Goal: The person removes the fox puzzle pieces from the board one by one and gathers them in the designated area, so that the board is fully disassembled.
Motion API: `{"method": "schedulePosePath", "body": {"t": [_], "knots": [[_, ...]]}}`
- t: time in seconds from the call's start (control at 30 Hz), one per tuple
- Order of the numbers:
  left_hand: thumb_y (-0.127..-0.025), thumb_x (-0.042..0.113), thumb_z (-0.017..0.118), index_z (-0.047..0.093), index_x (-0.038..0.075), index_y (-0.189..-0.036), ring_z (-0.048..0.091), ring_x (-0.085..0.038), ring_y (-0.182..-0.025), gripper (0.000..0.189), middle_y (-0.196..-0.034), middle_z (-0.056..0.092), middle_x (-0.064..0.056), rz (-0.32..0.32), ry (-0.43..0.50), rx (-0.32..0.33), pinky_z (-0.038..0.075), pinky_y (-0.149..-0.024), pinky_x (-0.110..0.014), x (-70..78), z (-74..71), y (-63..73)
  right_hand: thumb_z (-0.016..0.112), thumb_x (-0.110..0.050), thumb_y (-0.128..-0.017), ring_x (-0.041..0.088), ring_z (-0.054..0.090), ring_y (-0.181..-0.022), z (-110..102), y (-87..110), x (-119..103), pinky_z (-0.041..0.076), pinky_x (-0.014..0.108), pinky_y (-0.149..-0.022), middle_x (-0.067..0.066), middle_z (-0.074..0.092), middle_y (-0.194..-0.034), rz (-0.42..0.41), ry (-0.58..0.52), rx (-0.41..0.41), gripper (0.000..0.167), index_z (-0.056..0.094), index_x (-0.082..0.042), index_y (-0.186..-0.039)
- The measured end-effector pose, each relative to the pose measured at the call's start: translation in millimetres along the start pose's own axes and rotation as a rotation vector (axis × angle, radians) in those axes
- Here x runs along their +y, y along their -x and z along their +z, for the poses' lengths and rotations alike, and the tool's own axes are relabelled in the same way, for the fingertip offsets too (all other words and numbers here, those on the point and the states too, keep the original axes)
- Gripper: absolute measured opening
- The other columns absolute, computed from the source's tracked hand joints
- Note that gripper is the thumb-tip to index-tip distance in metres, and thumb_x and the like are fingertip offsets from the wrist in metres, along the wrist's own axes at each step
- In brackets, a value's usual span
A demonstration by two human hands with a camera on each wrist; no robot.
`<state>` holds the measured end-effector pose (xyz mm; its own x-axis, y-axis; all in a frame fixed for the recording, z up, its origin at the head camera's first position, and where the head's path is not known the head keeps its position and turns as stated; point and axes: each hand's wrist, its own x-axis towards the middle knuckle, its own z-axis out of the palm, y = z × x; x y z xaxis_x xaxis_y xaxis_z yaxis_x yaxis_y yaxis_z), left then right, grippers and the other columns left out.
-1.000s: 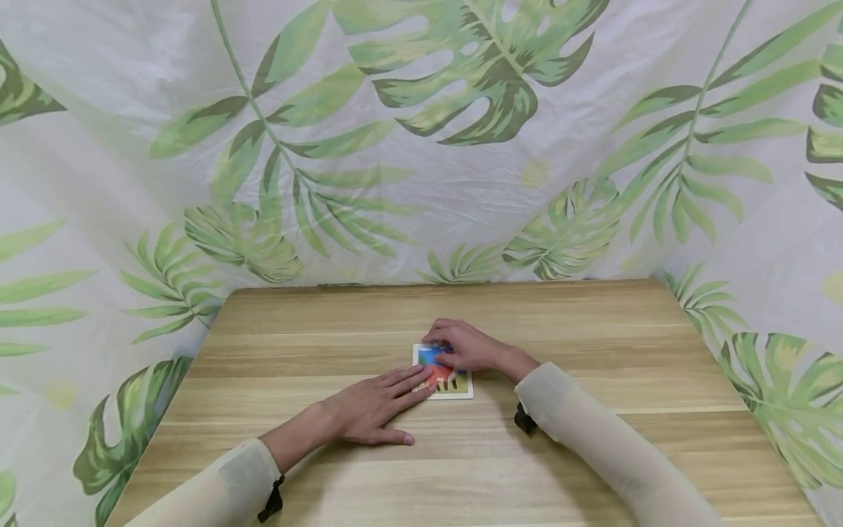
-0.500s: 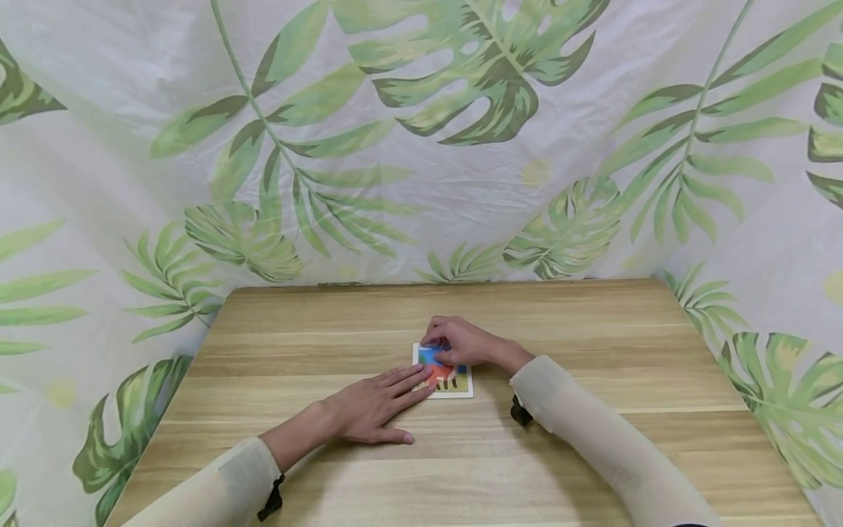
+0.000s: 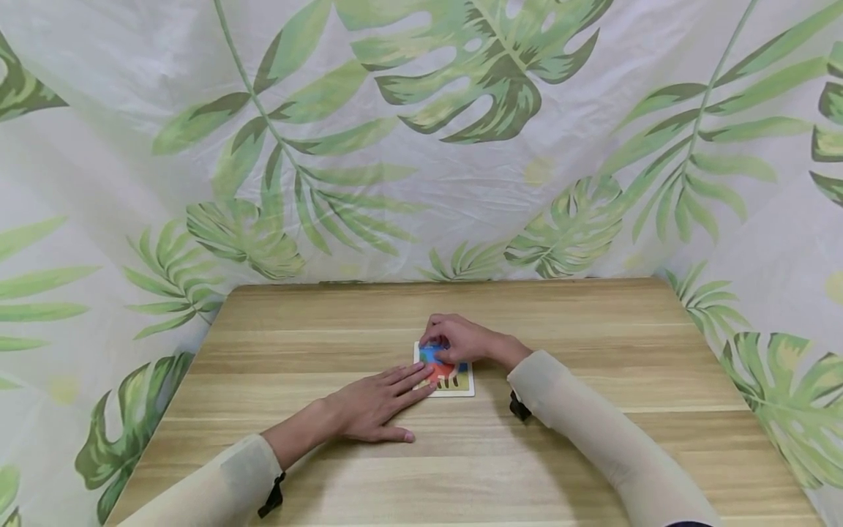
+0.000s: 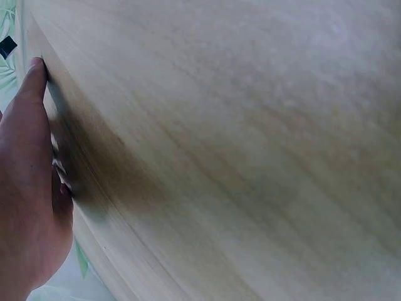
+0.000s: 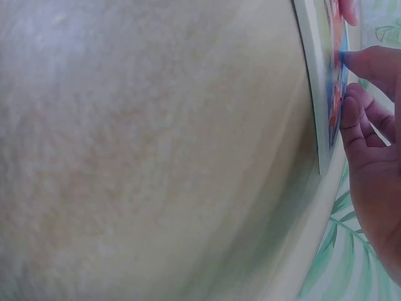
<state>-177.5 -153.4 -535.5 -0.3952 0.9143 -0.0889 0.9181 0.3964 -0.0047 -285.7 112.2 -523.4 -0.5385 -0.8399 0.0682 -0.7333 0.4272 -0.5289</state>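
Observation:
A small picture board (image 3: 454, 383) with a white border lies on the wooden table, showing a red animal with striped legs against blue and yellow. My left hand (image 3: 378, 406) lies flat, its straight fingertips resting on the board's left part and its thumb spread on the table. Over the board's upper part is my right hand (image 3: 464, 342), fingers curled, with fingertips at the top left and the thumb on the blue area. In the right wrist view, bent fingers of the right hand (image 5: 373, 119) touch the coloured face of the board (image 5: 316, 88). My palm hides its upper right.
The wood-grain table (image 3: 316, 315) extends around both hands. Behind it and along its sides hangs a pale cloth (image 3: 454, 197) printed with green leaves. Light sleeves (image 3: 579, 424) cover both forearms, with a black strap piece (image 3: 272, 498) below the left cuff.
My right hand and forearm have shifted very slightly left and away from me, the fingers still curled at the board's top. The left hand stays in place on the board.

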Motion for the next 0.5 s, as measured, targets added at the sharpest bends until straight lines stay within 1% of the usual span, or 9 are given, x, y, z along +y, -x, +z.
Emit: {"method": "schedulePosePath", "body": {"t": [0.13, 0.33, 0.5], "knots": [[-0.108, 0.069, 0.033, 0.012, 0.016, -0.172, 0.007, -0.027, -0.165, 0.086, -0.179, 0.005, -0.01, -0.002, 0.008, -0.006, 0.02, -0.132, -0.044, -0.3, 1.7, 0.6, 0.076, -0.006, -0.09, 0.011, 0.057, -0.091, -0.8, -1.1, 0.4, 0.05, 0.025, -0.082, 0.0, 0.065, -0.106, -0.01, 0.002, -0.006, 0.028, 0.079, -0.01, -0.118], [-0.108, 0.069, 0.033, 0.015, 0.015, -0.172, 0.011, -0.028, -0.164, 0.086, -0.179, 0.009, -0.011, 0.013, -0.021, 0.022, 0.023, -0.131, -0.044, -1.2, 2.1, 0.1, 0.075, -0.006, -0.089, 0.012, 0.055, -0.089, -1.9, -1.6, 1.0, 0.049, 0.026, -0.081, -0.001, 0.063, -0.104, -0.009, 0.011, -0.009, 0.029, 0.079, -0.011, -0.117], [-0.108, 0.069, 0.034, 0.015, 0.014, -0.172, 0.01, -0.028, -0.165, 0.086, -0.179, 0.008, -0.011, 0.012, -0.022, 0.015, 0.022, -0.131, -0.044, -0.9, 1.0, -0.6, 0.072, -0.006, -0.087, 0.013, 0.054, -0.09, -1.5, -2.3, 1.8, 0.048, 0.028, -0.082, 0.0, 0.063, -0.105, -0.012, 0.018, -0.015, 0.031, 0.077, -0.012, -0.117]]}}
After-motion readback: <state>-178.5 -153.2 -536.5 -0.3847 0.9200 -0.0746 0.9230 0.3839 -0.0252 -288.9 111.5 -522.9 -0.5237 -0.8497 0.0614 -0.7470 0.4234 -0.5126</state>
